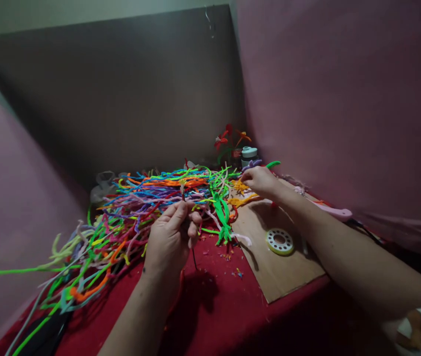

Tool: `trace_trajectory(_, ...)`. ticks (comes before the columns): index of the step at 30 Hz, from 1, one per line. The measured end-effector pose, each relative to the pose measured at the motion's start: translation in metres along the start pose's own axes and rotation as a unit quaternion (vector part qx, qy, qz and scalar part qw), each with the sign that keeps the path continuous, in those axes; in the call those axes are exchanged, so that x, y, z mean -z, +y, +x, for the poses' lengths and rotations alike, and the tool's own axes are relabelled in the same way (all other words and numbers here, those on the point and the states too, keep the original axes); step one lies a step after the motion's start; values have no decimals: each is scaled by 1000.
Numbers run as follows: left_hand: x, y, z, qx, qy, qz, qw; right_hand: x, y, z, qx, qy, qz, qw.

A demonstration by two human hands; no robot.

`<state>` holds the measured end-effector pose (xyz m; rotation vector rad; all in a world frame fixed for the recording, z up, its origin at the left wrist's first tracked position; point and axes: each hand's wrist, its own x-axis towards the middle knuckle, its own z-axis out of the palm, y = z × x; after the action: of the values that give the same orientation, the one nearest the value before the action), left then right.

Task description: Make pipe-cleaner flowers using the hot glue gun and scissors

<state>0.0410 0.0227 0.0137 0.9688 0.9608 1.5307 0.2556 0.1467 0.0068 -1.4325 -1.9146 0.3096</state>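
Note:
My left hand point(169, 237) is closed around a thin dark stem point(183, 192) with a small pale yellowish tip. The stem stands nearly upright, and its lower end shows below the fingers. Farther off, my right hand point(262, 180) is closed, its bent fingertips at an orange pipe-cleaner flower point(239, 187) on the cardboard's far end. Its far fingers are partly hidden. A purple pipe-cleaner flower point(253, 164) lies just beyond that hand. Between the hands is a bright green looped pipe-cleaner piece point(222, 217).
A big heap of coloured pipe cleaners point(151, 198) spreads across the left of the red cloth point(210, 296). On the cardboard point(270, 277) lies a tape roll point(279, 241). A pink handle point(334, 212), a lidded jar point(249, 154) and red flowers point(221, 140) are farther back. Walls enclose the table.

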Motion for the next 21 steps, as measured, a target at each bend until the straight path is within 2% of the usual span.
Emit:
trace_trajectory(4,-1,-1,-1,8,-11,-6,1000,3,1,-11,6,-80,-119,990)
trace_trajectory(8,-2,-1,0,14,-6,-19,1000,7,-7,-19,2,-122,-195,973)
trace_trajectory(17,0,-2,-1,29,-30,-21,999,-4,-7,-23,-20,-132,-216,967)
trace_trajectory(21,-2,-1,-3,37,-27,-13,999,0,-12,-23,-21,-123,-227,966)
